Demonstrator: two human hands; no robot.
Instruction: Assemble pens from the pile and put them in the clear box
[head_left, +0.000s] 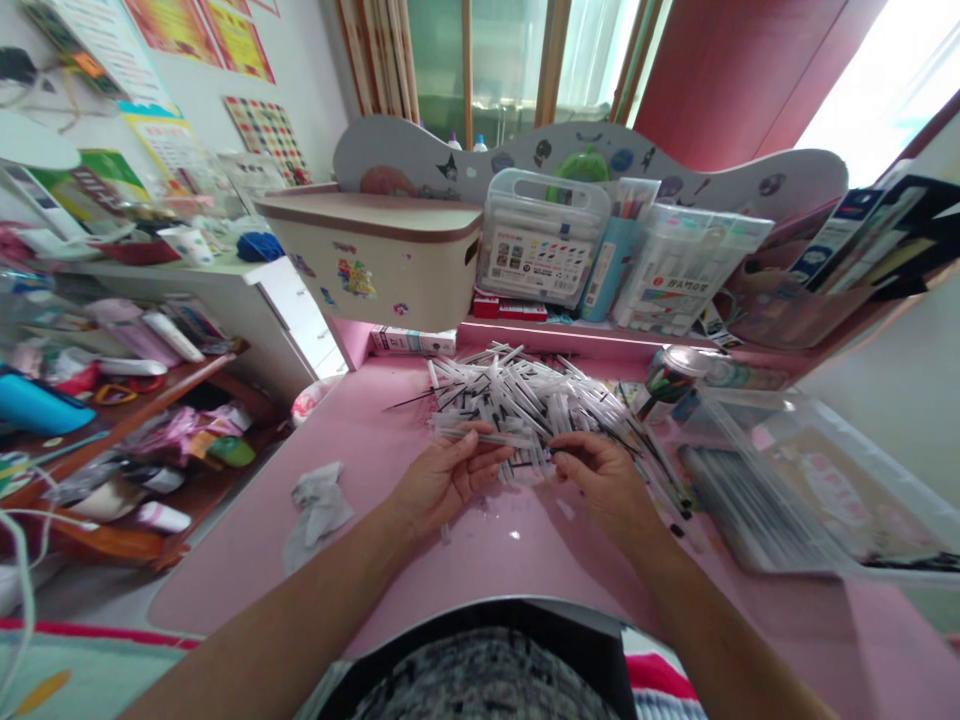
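— What were the hands on, nearest the body?

— The left hand and right hand hovered over the pink worktop, a slim clear plastic tube between them. Light, slick, probably bendy; best taken near its ends.

— And each grip?

— Left grip clamped on the tube; right grip pinched together at its other end, on what I couldn't tell. Beyond lay a heap of similar white-and-black tubes.

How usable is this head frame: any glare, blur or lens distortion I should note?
Head view: strong wide-angle bending toward the edges; window at top right blown out white; small glare spots on the pink desk; left hand holding a pen tube, right hand and the pile of pen tubes at centre evenly lit, fairly sharp.
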